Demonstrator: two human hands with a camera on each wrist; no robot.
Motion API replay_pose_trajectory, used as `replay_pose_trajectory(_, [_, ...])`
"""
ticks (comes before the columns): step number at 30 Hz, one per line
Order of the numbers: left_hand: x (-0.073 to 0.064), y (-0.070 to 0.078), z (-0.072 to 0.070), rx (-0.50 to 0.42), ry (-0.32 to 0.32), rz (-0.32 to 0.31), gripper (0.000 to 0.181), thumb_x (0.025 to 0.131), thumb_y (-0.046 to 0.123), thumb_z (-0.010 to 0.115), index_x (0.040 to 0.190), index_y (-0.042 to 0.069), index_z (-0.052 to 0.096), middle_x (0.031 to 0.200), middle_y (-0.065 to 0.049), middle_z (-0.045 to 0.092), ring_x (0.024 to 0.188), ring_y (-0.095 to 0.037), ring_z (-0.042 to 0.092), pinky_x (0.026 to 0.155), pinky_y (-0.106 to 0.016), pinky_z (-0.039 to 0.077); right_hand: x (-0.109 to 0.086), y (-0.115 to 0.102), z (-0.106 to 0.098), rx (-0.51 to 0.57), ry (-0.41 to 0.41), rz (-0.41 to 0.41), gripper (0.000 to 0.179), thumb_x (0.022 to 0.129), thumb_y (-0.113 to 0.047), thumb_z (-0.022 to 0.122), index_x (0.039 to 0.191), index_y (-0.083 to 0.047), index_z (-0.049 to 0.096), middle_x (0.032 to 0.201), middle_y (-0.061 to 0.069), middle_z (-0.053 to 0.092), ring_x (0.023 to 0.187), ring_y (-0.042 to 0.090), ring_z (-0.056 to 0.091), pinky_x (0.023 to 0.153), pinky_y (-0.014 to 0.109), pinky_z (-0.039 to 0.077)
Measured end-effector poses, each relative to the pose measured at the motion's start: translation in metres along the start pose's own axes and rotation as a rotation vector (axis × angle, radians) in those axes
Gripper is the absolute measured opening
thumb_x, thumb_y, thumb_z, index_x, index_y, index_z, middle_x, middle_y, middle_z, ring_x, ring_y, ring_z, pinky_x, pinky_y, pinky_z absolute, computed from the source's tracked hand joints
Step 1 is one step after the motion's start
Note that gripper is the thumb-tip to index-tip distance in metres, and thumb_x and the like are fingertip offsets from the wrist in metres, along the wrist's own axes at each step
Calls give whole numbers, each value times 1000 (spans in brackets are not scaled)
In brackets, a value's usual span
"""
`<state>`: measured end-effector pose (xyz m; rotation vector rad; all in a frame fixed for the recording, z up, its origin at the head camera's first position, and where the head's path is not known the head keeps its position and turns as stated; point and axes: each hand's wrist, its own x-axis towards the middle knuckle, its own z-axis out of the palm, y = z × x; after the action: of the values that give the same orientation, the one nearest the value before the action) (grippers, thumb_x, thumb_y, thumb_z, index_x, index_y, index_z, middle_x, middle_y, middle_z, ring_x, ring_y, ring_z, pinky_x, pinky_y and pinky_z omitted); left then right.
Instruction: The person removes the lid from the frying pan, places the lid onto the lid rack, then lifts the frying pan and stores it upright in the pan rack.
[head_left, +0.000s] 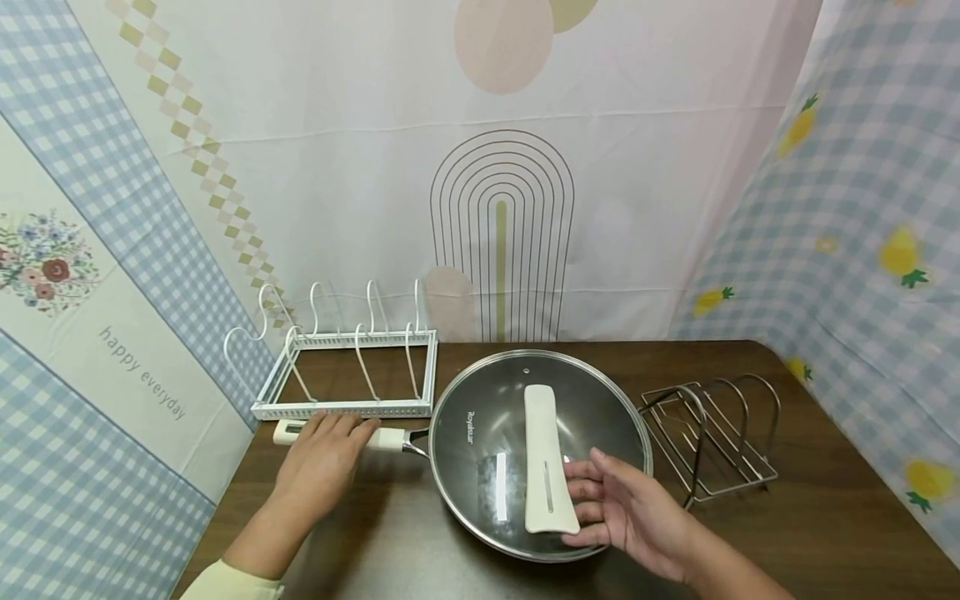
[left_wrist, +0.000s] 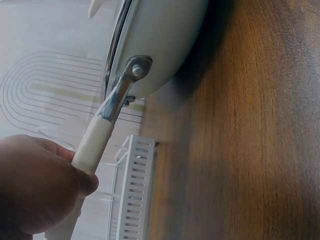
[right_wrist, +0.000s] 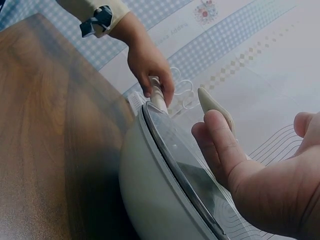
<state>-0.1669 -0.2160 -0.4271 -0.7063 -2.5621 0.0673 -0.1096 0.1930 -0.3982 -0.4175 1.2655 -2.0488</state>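
A white pan [left_wrist: 167, 45] stands on the wooden table, covered by a glass lid [head_left: 487, 375] with a metal rim. My left hand [head_left: 318, 462] grips its cream handle [head_left: 386, 439], thumb curled round it in the left wrist view. On top of the lid is a long cream lid handle [head_left: 542, 433] with a slot near its front end. Beside that handle's right edge is my right hand [head_left: 633, 512], palm turned toward it and fingers loosely extended, fingertips right at the edge. The right wrist view shows the thumb apart from the lid handle.
Behind the pan handle stands a white rack [head_left: 345, 410] with tall curved wire dividers. A metal wire rack [head_left: 741, 485] with looped dividers sits right of the pan. Printed cloth [head_left: 360, 200] hangs behind the brown table [head_left: 405, 533] and along both sides.
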Motion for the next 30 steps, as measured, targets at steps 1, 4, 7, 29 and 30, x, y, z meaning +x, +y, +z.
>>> replay_pose_trajectory(1, [0,0,0,5,-5,1,38,80,-2,55,116,11,61,104,-10,60,99,-33,55,95,-53,36,0,0,0,-3,2,1,61,104,-36,17,134,16,16,123,29,47,104,37,56,90,55,42])
replay_pose_trajectory(4, [-2,1,0,3,-3,7,37,81,-1,54,115,11,61,102,-9,60,98,-33,55,95,-53,37,0,-1,0,-5,4,3,61,104,-37,17,134,17,15,123,30,46,106,39,55,90,55,43])
replay_pose_trajectory(7, [-3,0,0,-14,9,14,35,81,2,54,113,11,61,99,-8,61,95,-33,56,92,-52,38,0,-1,0,0,3,6,61,104,-37,17,134,17,16,124,30,46,107,40,54,90,54,43])
replay_pose_trajectory(29, [4,-11,17,0,6,-4,29,64,20,67,87,9,53,81,-8,56,82,-33,55,78,-49,41,11,8,6,-12,84,-7,46,103,-25,33,130,13,33,119,25,54,106,37,57,88,52,45])
replay_pose_trajectory(30, [4,-11,17,1,4,-5,29,63,20,67,86,9,53,81,-8,56,81,-32,55,77,-49,42,12,9,6,-13,92,-5,46,103,-25,35,129,13,33,118,24,55,105,36,57,87,52,45])
